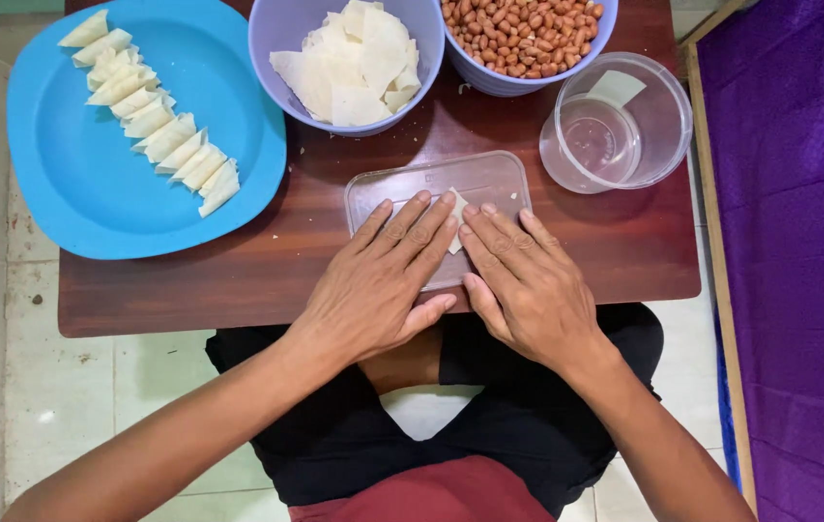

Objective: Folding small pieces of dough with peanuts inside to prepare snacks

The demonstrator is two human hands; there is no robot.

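Brown wooden table [238, 280] stands on pale tiled floor [64, 387].

two hands [450, 280], two purple bowls [346, 58], one blue plate [83, 184], one clear round container [617, 124], one clear flat lid [439, 184]

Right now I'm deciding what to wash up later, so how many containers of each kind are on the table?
Blue plate: 1
Lavender bowls, one with wrapper sheets and one with peanuts: 2
Clear round tub: 1
Clear flat lid under the left hand and right hand: 1
Total: 5
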